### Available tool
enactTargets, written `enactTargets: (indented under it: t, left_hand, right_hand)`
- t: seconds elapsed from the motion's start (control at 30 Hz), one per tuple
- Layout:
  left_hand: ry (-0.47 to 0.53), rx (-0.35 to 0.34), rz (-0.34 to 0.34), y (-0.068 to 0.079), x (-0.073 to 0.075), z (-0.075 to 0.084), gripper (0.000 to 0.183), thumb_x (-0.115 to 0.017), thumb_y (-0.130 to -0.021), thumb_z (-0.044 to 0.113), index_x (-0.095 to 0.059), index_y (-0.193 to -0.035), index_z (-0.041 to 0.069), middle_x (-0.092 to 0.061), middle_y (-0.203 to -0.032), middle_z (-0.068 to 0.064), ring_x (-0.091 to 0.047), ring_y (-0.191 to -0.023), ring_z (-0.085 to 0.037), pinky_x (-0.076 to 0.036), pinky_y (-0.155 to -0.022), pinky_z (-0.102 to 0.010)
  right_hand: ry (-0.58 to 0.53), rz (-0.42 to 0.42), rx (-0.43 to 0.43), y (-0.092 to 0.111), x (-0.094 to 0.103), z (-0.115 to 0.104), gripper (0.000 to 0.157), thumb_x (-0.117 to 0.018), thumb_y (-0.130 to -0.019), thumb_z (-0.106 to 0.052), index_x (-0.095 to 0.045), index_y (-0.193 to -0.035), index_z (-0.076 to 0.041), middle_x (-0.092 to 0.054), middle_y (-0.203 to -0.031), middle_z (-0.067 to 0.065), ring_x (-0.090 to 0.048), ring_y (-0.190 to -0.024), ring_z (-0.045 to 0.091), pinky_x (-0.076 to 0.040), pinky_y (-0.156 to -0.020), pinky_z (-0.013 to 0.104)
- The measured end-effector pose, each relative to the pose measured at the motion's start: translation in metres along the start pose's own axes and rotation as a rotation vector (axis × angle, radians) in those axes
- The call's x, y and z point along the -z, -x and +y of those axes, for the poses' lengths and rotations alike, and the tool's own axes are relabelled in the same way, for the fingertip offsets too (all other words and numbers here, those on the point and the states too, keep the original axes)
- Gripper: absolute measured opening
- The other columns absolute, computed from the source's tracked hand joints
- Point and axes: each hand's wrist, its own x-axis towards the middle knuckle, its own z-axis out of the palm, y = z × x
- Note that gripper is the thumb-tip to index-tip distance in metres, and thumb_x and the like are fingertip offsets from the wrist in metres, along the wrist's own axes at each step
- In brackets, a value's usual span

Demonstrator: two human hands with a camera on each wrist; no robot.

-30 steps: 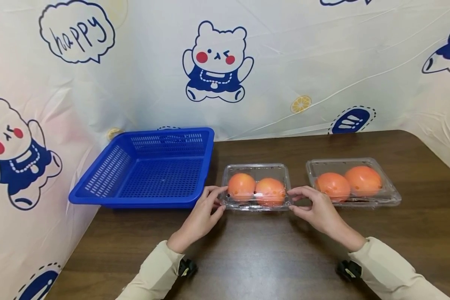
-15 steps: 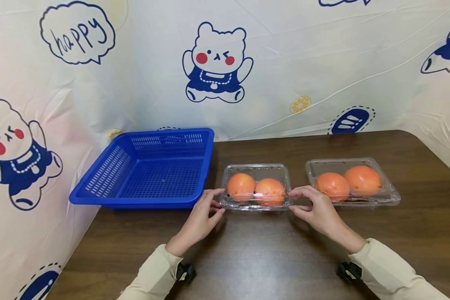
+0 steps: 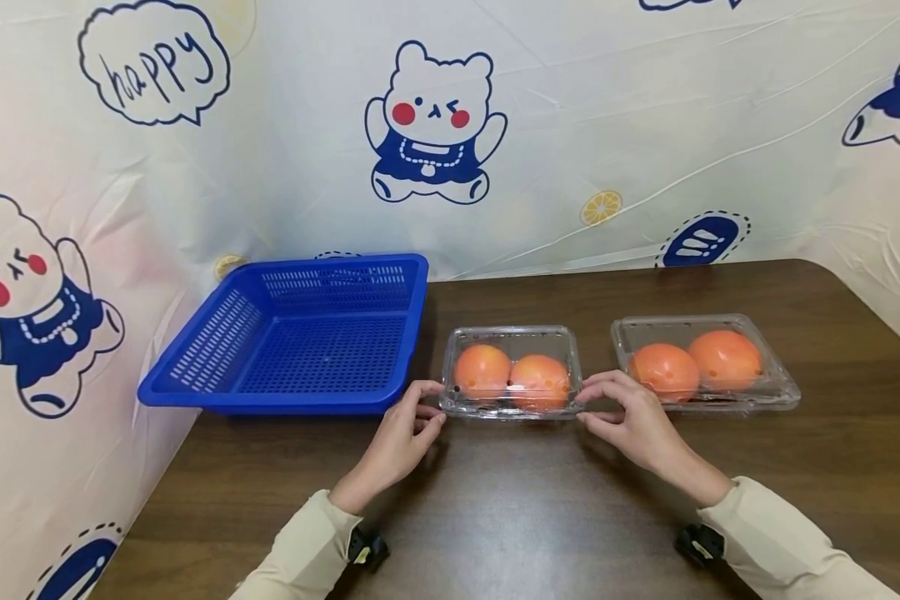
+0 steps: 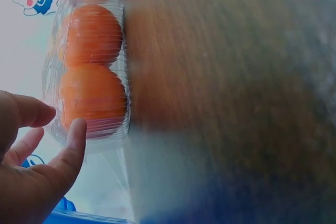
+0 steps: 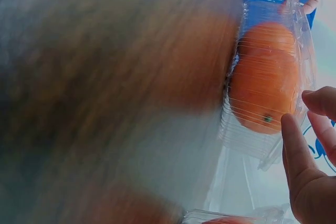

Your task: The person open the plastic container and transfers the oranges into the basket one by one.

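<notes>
A clear, ribbed plastic box (image 3: pixel 521 337) encloses round fruits (image 3: pixel 482 372).

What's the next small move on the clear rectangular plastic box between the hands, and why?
I'd probably ease the left hand and right hand inward to grip the box: they flank its near corners, and neither shows a firm grip. With two round orange fruits inside, holding both ends would likely steady it.
</notes>
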Motion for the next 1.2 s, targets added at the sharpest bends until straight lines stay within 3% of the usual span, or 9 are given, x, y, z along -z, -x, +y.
enactTargets:
  t: [0.37,0.8,1.03,1.2]
  left_hand:
    - [0.06,-0.027,-0.04,-0.0024,0.0012,-0.0007,0.019,-0.059,-0.081,-0.005,-0.058,-0.098,0.003,-0.054,-0.111,-0.011,-0.059,-0.085,-0.018,-0.05,-0.07,-0.025]
    - [0.03,-0.006,-0.038,-0.0058,0.0002,-0.0024,0.014,-0.061,-0.081,-0.002,-0.058,-0.09,0.008,-0.053,-0.103,-0.007,-0.059,-0.085,-0.019,-0.05,-0.067,-0.026]
    - [0.015,0.025,-0.041,-0.0073,-0.0002,-0.003,0.01,-0.063,-0.081,0.006,-0.056,-0.084,0.013,-0.045,-0.123,-0.011,-0.049,-0.107,-0.023,-0.049,-0.074,-0.034]
    - [-0.014,-0.006,-0.033,-0.0086,0.0006,-0.0024,0.011,-0.063,-0.082,0.007,-0.055,-0.082,0.015,-0.038,-0.135,-0.012,-0.046,-0.112,-0.03,-0.046,-0.08,-0.043]
  right_hand:
    - [0.016,-0.004,-0.002,0.0002,-0.0005,-0.0014,0.02,-0.066,-0.069,0.013,-0.064,-0.082,-0.002,-0.052,-0.098,0.014,-0.056,-0.085,0.026,-0.051,-0.063,0.025]
    - [-0.001,-0.021,-0.008,-0.0007,-0.0028,-0.0022,0.019,-0.067,-0.068,0.012,-0.062,-0.079,-0.003,-0.05,-0.098,0.016,-0.055,-0.086,0.029,-0.052,-0.062,0.027]
    - [0.039,-0.009,-0.009,-0.0019,-0.0049,-0.0018,0.02,-0.068,-0.067,0.011,-0.061,-0.075,-0.006,-0.049,-0.102,0.017,-0.054,-0.088,0.03,-0.051,-0.064,0.027]
    - [0.144,0.01,0.025,-0.0031,-0.0046,-0.0008,0.018,-0.071,-0.066,0.006,-0.061,-0.072,-0.009,-0.054,-0.105,0.016,-0.056,-0.089,0.026,-0.051,-0.065,0.029]
